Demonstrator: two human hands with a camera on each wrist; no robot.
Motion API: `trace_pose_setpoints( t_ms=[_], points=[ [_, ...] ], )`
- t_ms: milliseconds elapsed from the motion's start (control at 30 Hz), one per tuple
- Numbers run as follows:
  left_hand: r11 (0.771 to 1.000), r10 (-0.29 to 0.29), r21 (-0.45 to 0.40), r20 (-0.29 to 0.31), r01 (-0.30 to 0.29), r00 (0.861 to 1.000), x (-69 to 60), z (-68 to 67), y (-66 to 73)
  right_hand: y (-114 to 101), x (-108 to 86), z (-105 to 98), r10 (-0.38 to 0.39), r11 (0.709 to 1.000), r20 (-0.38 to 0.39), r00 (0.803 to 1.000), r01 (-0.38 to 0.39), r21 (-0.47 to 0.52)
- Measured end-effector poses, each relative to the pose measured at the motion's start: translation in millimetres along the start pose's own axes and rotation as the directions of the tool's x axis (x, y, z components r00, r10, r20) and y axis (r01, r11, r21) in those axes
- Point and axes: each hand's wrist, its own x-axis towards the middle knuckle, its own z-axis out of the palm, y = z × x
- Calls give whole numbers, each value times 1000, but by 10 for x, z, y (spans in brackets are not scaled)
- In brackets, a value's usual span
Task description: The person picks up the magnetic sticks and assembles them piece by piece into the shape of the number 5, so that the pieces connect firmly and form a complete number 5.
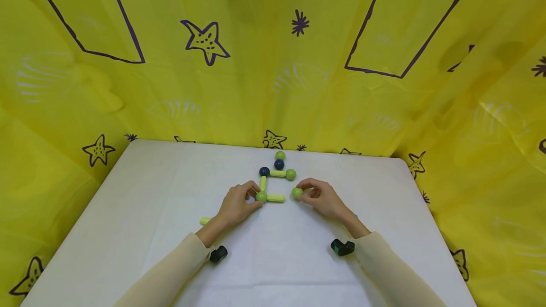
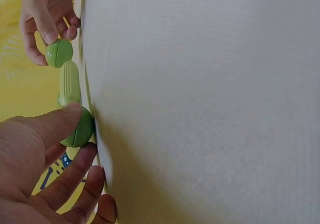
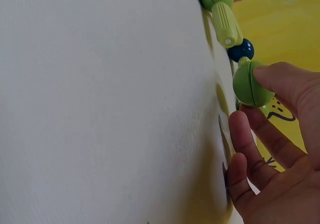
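In the head view my left hand [image 1: 238, 202] pinches a green ball [image 1: 261, 196] at the near left corner of a ball-and-rod shape on the table. From that ball one pale green rod [image 1: 276, 198] points right with its far end free. A second rod [image 1: 263, 183] runs away to a dark blue ball [image 1: 264, 172], and a third rod [image 1: 277, 173] joins that to a green ball [image 1: 291, 174]. My right hand [image 1: 323, 198] holds another green ball [image 1: 297, 194] between thumb and fingers, a small gap from the free rod end. The right wrist view shows this ball [image 3: 252, 83] closely.
Beyond the shape lie a loose dark blue ball [image 1: 279, 164] and a green ball [image 1: 280, 155]. A pale green rod [image 1: 205, 221] lies partly behind my left wrist. The white table [image 1: 141, 193] ends at a yellow patterned curtain [image 1: 256, 84] at the back and sides.
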Motion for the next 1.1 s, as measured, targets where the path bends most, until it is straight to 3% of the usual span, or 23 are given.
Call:
trace_pose_setpoints(
  t_ms=[400,667,1100],
  points=[
    [1000,7,6,3,-7,1000,-4,3,-21,-56,-24,117,-27,999,48,998,28,-22],
    [999,53,-5,-19,-53,998,-3,-5,-34,-66,-21,115,-24,999,52,998,26,-43],
    [999,32,1,-9,-32,999,-2,-9,-32,-94,-5,118,-19,999,82,996,22,-42]
  ],
)
